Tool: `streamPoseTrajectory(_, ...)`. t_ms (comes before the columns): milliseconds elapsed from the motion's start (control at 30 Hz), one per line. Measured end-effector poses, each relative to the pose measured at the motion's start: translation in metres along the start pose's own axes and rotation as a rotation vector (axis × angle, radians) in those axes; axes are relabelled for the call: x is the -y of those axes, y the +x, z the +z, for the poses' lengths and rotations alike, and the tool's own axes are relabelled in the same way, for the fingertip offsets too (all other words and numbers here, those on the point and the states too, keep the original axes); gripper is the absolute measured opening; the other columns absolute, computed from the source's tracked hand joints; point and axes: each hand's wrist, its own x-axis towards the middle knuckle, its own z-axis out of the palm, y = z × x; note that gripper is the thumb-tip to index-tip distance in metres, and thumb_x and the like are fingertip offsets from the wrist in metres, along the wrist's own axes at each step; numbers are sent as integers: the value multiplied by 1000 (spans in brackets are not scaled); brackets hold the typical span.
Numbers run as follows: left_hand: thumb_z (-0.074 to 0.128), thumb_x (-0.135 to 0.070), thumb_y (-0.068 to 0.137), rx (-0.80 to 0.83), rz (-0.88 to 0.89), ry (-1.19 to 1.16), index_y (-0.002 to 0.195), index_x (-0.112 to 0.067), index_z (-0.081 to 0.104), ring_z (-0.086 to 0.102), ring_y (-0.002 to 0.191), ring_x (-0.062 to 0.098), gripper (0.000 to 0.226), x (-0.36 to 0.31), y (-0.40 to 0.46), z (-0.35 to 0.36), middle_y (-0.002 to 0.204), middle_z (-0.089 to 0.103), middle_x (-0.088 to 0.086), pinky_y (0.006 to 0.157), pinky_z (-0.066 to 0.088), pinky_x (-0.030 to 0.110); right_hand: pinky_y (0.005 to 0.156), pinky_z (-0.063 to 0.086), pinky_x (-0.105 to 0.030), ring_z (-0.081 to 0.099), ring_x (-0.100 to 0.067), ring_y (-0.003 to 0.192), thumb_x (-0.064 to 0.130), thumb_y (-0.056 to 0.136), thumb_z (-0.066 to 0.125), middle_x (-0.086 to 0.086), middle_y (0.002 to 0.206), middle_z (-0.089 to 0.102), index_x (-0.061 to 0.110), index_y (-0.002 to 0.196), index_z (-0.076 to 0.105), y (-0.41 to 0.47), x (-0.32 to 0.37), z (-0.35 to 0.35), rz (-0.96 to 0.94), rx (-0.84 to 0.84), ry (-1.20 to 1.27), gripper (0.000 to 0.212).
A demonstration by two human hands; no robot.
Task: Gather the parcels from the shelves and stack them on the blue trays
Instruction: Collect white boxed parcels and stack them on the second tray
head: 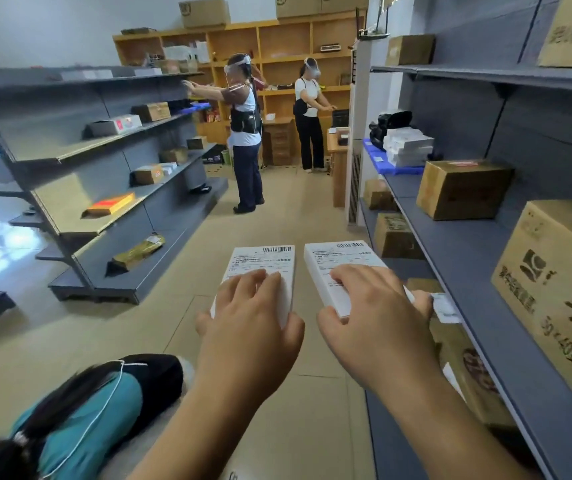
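Note:
My left hand (pixel 248 317) grips a flat white parcel (pixel 264 263) with a barcode label, held over the aisle floor. My right hand (pixel 378 313) grips a second white labelled parcel (pixel 341 259) beside it, close to the right shelf's edge. A blue tray (pixel 386 168) sits further along the right shelf with a stack of white parcels (pixel 407 147) on it. Another blue tray (pixel 196 107) shows on the far end of the left shelving.
Grey shelving (pixel 464 244) on my right carries cardboard boxes (pixel 463 188), one large box (pixel 554 289) close by. The left shelves (pixel 104 143) hold scattered parcels. A person crouches at lower left (pixel 97 407). Two people (pixel 244 133) stand at the aisle's far end.

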Motion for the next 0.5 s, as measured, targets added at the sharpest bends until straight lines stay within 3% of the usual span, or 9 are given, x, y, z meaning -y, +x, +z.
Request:
streamPoseTrajectory(167, 43, -52, 95, 12, -55, -17, 145, -44, 34, 14, 150, 9, 51, -1, 28, 19, 161, 26, -20, 110, 31, 48, 90, 22, -39, 37, -2, 129, 44, 89, 50, 24, 135, 53, 40, 131, 52, 28, -13, 21, -22, -1, 19, 42)
streamPoseTrajectory(333, 42, -52, 96, 34, -83, -29, 148, -46, 30, 10, 150, 6, 54, 6, 65, 35, 162, 23, -22, 112, 30, 47, 103, 29, -48, 34, 0, 129, 44, 88, 48, 26, 135, 52, 40, 132, 52, 61, -16, 44, -12, 36, 30, 44)
streamPoseTrajectory(500, 43, -52, 97, 52, -63, -58, 146, -45, 31, 11, 149, 6, 51, 19, 119, 53, 161, 23, -22, 112, 30, 46, 101, 31, -51, 36, 0, 126, 44, 84, 48, 25, 131, 55, 39, 127, 55, 110, -16, 72, 28, 20, 3, 43)
